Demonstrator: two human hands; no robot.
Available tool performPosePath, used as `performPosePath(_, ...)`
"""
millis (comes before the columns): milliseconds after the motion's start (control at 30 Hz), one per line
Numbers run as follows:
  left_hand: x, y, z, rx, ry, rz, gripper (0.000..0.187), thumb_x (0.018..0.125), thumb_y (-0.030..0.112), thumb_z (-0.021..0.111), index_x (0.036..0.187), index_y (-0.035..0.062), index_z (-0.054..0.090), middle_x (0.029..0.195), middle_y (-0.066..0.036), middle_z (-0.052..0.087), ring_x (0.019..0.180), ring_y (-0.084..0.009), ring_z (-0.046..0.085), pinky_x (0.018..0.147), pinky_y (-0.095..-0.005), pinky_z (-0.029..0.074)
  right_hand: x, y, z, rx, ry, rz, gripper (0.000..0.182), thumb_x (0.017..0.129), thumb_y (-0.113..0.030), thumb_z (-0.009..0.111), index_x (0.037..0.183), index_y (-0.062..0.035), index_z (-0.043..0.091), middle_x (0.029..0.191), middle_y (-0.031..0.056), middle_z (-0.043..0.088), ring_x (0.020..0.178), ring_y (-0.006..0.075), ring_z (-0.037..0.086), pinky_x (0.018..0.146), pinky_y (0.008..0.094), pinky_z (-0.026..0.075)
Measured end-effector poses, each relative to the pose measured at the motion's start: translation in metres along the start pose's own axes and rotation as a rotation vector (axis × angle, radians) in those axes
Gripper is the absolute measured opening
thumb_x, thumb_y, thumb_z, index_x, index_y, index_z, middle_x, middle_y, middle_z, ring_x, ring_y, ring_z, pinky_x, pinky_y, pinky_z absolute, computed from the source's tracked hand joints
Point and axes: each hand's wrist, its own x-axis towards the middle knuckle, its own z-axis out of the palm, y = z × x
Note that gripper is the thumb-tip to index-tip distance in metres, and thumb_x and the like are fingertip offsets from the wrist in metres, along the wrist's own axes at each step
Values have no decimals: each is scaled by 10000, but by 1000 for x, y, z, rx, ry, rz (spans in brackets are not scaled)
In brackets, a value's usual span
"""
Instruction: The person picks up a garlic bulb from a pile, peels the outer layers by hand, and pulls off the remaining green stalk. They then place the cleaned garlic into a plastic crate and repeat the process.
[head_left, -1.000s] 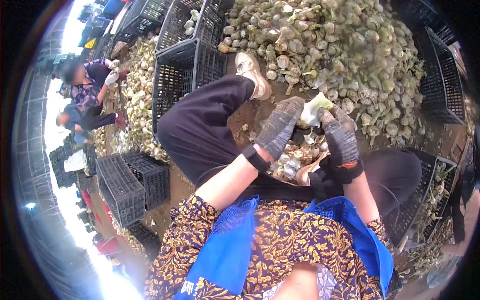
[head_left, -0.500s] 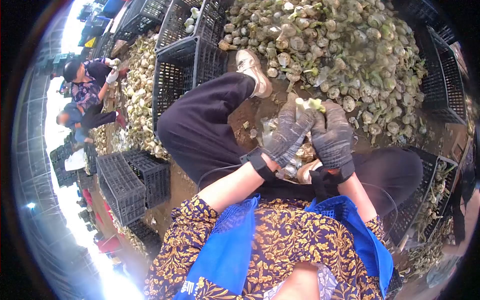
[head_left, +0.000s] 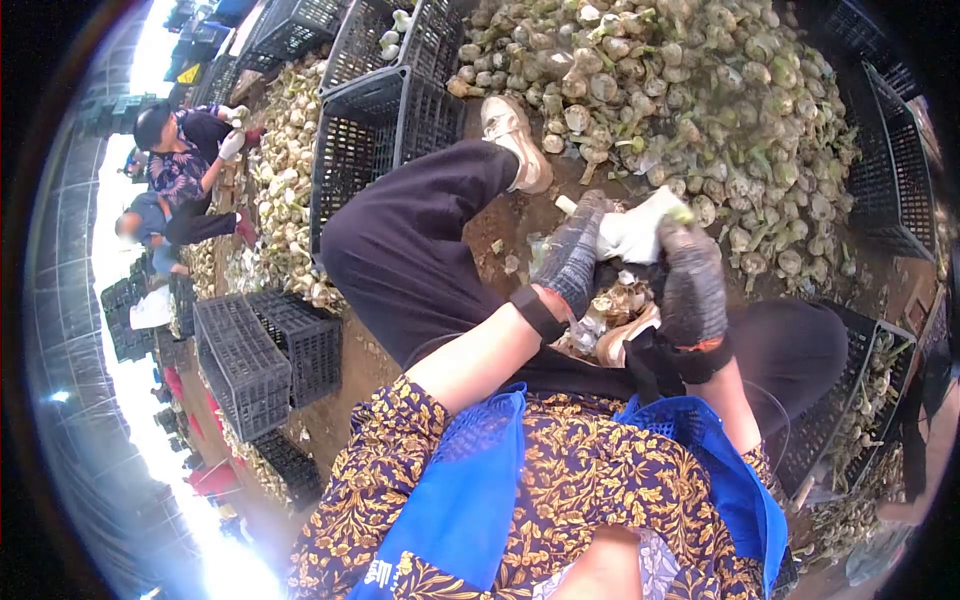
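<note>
Your left hand (head_left: 572, 258) and right hand (head_left: 694, 290) grip the pale bulb (head_left: 632, 232) from opposite sides, apparently to steady it, just on your side of the heap (head_left: 690, 110), within easy reach.

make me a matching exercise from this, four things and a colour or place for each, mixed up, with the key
1. white bulb
2. vest
3. heap of bulbs
4. trousers

A. bright blue
B. on the ground in front
C. plain and dark
D. between the left hand and the right hand

Right pairs: 1-D, 2-A, 3-B, 4-C
</note>
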Motion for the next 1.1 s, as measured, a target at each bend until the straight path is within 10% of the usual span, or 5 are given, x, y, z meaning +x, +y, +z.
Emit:
performPosePath(133, 3, 27, -9, -221, -35, -76, 232, 889, 348, 498, 948, 129, 548, 816, -64, 620, 622, -192, 606, 468, -268, 504, 2, -27, -7, 539, 289, -139, 288, 868, -212, 482, 1055, 3, 518, 904, 89, 609, 784, 183, 621, 644, 285, 520)
performPosePath(300, 7, 37, -19, -185, -68, 148, 230, 905, 287, 484, 972, 75, 541, 833, -79, 599, 722, -174, 606, 579, -277, 521, -4, -1, -24, -1066, -245, -465, 417, 811, -291, 563, 1132, -30, 513, 976, 191, 599, 874, 306, 593, 799, 351, 469)
performPosePath(567, -4, 35, -16, 623, -131, 470, 433, 929, 409, 394, 1033, 30, 574, 883, -66, 608, 767, -150, 580, 710, -292, 470, 6, -9, 10, -74, -269, 290, 463, 817, -366, 612, 1093, -4, 524, 815, 64, 598, 665, 114, 572, 584, 252, 470)
performPosePath(667, -14, 36, -7, 997, -201, 990, 422, 952, 350, 349, 1039, 1, 569, 883, -101, 609, 793, -177, 578, 723, -301, 470, 1, -8, 21, -47, -214, 263, 402, 824, -316, 616, 1069, -9, 531, 776, 56, 594, 583, 107, 541, 535, 250, 468)
performPosePath(1100, 8, 26, -36, 1469, -125, 1399, 289, 889, 140, 489, 1149, 14, 490, 983, -145, 573, 846, -235, 579, 744, -334, 476, -6, -9, 15, -4, -242, 277, 428, 828, -153, 581, 1159, 86, 453, 850, 129, 622, 693, 168, 626, 596, 280, 526)
